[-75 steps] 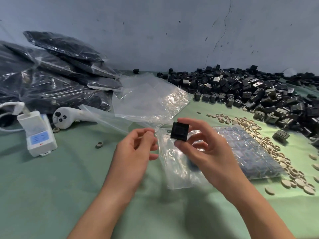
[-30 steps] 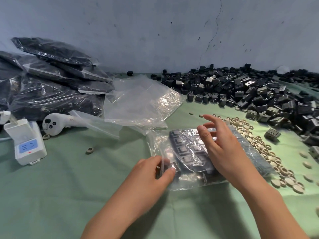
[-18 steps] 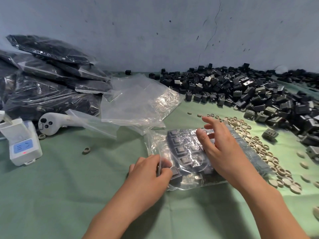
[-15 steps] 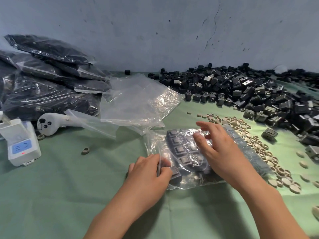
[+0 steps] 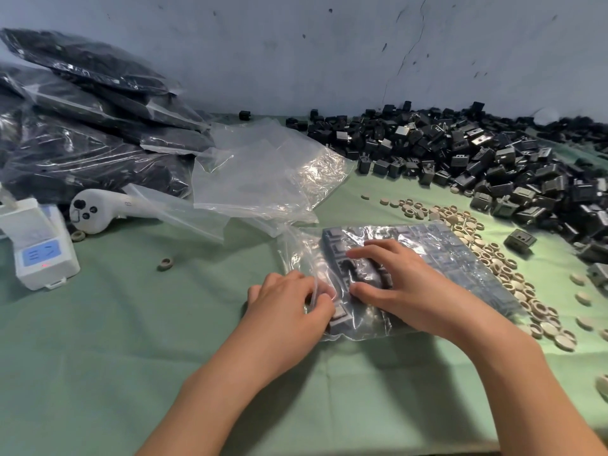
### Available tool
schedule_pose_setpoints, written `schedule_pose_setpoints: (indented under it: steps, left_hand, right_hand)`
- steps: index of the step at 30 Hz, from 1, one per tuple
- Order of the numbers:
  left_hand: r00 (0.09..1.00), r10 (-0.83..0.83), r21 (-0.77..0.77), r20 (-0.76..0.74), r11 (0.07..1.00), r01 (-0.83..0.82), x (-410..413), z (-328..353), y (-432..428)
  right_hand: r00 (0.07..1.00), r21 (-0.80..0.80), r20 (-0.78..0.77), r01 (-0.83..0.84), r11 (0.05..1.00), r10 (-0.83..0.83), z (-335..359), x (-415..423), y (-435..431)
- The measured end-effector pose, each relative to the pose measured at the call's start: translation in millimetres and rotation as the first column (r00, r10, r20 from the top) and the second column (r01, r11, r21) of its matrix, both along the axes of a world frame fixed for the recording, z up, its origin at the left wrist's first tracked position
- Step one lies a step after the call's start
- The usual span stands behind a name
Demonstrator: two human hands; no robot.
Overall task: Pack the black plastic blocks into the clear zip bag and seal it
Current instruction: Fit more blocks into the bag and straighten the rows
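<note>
Pinching the open mouth of the clear plastic zip bag [image 5: 460,255] between thumb and curled fingers [image 5: 296,281], the left hand [image 5: 289,307] holds the film at the bag's near-left end, probably so that the opening does not fold under while the contents are settled. The right hand [image 5: 411,287] lies on top of the bag, fingers spread and slightly bent, thumb apart from the forefinger. It presses through the plastic on the small black square plastic blocks [image 5: 334,240] inside.

That pressure looks meant to flatten the blocks into their tidy grid and move them clear of the zip. The bag lies flat on the green cloth-covered table [image 5: 131,340], near the centre and almost full. A stray block [image 5: 339,315] sits by the mouth, just beside the left fingertips and out of line with the rest. The seal is not yet closed.

Far right, a heap of loose black blocks [image 5: 493,153] lies close by, with round beige discs [image 5: 487,255] scattered between heap and bag. Empty clear bags [image 5: 263,172] lie just beyond, and filled bags [image 5: 82,126] are stacked far left, apart from the unpacked stock.
</note>
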State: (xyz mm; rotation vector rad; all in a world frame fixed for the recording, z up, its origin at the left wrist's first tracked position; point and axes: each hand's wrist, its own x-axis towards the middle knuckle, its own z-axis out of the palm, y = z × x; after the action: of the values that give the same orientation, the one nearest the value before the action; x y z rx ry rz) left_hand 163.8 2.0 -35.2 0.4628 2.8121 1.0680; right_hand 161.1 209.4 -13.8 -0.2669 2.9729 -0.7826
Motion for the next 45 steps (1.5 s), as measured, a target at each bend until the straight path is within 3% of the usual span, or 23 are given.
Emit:
schedule_pose_setpoints:
  steps: [6,15,24,29,31,33,37,45]
  left_hand:
    - [0.994,-0.020,0.197,0.106,0.980,-0.001,0.2,0.3,-3.1]
    - [0.994,0.032,0.193,0.103,0.980,-0.052,4.4,3.5,-5.1]
    - [0.968,-0.051,0.278,0.244,0.960,-0.019,11.5,10.6,0.2]
    - [0.963,-0.098,0.341,0.252,0.940,0.006,14.4,12.0,-3.0]
    - [0.963,-0.105,0.340,0.247,0.940,0.015,15.3,12.4,-3.0]
    - [0.962,-0.120,0.344,0.247,0.938,0.029,15.8,12.1,-2.9]
    - [0.957,-0.145,0.375,0.251,0.926,0.042,17.0,11.4,-4.4]
    - [0.962,-0.146,0.361,0.232,0.931,0.055,19.5,12.6,-4.9]
  right_hand:
    - [1.000,0.003,-0.016,0.011,1.000,-0.011,-1.4,-0.8,-0.5]
    - [1.000,0.013,-0.006,0.029,0.999,-0.029,1.2,1.2,-3.0]
    - [0.999,0.005,-0.029,0.037,0.999,-0.037,2.9,5.8,-5.8]
    - [0.991,-0.157,-0.080,0.094,0.983,-0.108,11.4,10.4,-6.0]
    - [0.982,-0.154,-0.125,0.120,0.981,-0.140,15.8,12.5,-0.9]
    - [0.993,-0.135,-0.049,0.101,0.986,-0.108,19.0,15.4,6.1]
    - [0.969,-0.077,0.244,0.067,0.995,-0.046,22.3,24.7,7.8]
    - [0.966,0.065,0.254,0.036,0.997,-0.051,20.7,35.5,-4.7]
